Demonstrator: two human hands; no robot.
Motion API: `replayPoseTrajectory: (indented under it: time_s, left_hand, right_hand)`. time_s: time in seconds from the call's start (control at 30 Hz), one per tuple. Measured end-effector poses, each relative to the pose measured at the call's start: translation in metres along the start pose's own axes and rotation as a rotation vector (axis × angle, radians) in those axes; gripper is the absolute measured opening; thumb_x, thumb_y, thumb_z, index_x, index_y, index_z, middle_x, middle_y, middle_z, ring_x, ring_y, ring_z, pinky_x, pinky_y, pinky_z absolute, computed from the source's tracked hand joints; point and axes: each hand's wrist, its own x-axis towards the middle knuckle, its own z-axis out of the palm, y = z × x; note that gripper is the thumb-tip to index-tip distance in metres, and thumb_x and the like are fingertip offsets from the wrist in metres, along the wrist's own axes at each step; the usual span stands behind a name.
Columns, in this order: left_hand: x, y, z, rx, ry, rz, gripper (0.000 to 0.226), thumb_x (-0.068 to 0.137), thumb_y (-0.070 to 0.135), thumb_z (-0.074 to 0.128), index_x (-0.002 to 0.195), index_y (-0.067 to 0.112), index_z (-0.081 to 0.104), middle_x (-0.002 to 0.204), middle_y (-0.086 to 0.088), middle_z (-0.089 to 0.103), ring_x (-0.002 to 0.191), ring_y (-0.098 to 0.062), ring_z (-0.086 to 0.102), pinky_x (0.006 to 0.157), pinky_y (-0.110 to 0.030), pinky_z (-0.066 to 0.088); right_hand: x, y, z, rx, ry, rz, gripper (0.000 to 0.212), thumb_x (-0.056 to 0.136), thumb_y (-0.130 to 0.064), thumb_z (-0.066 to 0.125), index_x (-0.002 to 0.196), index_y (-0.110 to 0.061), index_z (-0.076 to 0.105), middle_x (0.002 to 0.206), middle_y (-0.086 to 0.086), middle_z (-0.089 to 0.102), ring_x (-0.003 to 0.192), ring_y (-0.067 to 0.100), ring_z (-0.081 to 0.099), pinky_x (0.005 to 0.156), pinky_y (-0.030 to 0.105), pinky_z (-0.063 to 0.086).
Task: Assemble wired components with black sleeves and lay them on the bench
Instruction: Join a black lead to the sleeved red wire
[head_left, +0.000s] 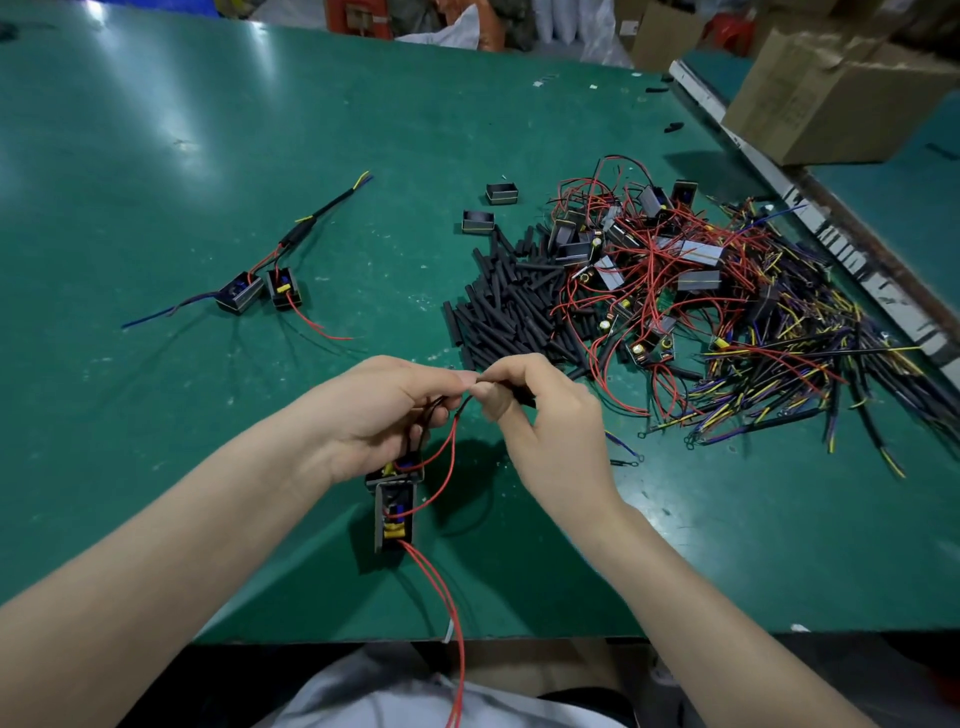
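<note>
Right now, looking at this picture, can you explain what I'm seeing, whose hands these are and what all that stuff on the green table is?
One picture, from a camera worn on a person's head, looking down at their bare hands over a green bench. The left hand holds wires from small black components dangling below; the right hand pinches a black sleeve at the wire ends. Right lie a pile of black sleeves and tangled wired parts. Left lies what looks like a finished assembly.

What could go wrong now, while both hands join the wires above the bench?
1. The two modules dangle below the left hand near the bench edge; their weight may tug the pinched wires apart.
2. The right hand pinches a black sleeve by its end, so it might slip.
</note>
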Motion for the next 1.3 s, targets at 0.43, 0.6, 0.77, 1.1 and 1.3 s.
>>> replayPoseTrajectory:
  time_s: [0.43, 0.6, 0.77, 1.1, 1.3]
  left_hand:
    - [0.008, -0.007, 0.008, 0.013, 0.084, 0.165, 0.02, 0.089, 0.005, 0.059, 0.077, 0.014, 0.073, 0.068, 0.0, 0.056, 0.055, -0.004, 0.042, 0.054, -0.018, 0.029]
    - [0.002, -0.011, 0.006, 0.273, 0.147, 0.452, 0.015, 0.089, 0.009, 0.064, 0.08, 0.021, 0.069, 0.078, -0.009, 0.07, 0.069, -0.007, 0.055, 0.067, -0.016, 0.044]
    - [0.001, -0.013, 0.006, 0.379, 0.183, 0.524, 0.014, 0.089, 0.009, 0.063, 0.081, 0.02, 0.068, 0.083, -0.011, 0.07, 0.068, -0.009, 0.053, 0.062, -0.015, 0.041]
    - [0.005, -0.007, -0.006, 0.259, 0.009, 0.346, 0.007, 0.087, 0.018, 0.065, 0.087, 0.019, 0.072, 0.076, 0.01, 0.069, 0.071, -0.001, 0.055, 0.069, -0.01, 0.044]
    - [0.002, -0.008, -0.009, 0.199, -0.007, 0.373, 0.015, 0.09, 0.011, 0.06, 0.09, 0.019, 0.072, 0.071, 0.009, 0.068, 0.065, 0.0, 0.057, 0.067, -0.006, 0.044]
  right_hand:
    - [0.008, 0.001, 0.004, 0.174, -0.079, 0.429, 0.009, 0.089, -0.03, 0.067, 0.086, -0.022, 0.064, 0.075, -0.011, 0.068, 0.074, 0.005, 0.063, 0.073, 0.028, 0.05]
    - [0.01, 0.006, 0.001, 0.373, -0.184, 0.514, 0.011, 0.089, -0.03, 0.065, 0.08, -0.025, 0.067, 0.063, -0.01, 0.068, 0.066, -0.002, 0.063, 0.063, 0.018, 0.045]
    - [0.007, 0.002, 0.003, 0.396, -0.16, 0.517, 0.012, 0.091, -0.027, 0.064, 0.081, -0.021, 0.068, 0.062, -0.009, 0.066, 0.062, -0.002, 0.059, 0.061, 0.015, 0.043]
    - [0.0, 0.003, 0.003, 0.123, -0.008, 0.215, 0.013, 0.091, -0.025, 0.065, 0.097, -0.014, 0.069, 0.077, -0.007, 0.069, 0.074, 0.01, 0.063, 0.073, 0.035, 0.051]
    - [-0.001, 0.01, -0.004, 0.292, -0.09, 0.266, 0.023, 0.09, -0.016, 0.066, 0.106, -0.031, 0.061, 0.092, -0.011, 0.069, 0.091, 0.004, 0.064, 0.087, 0.029, 0.05]
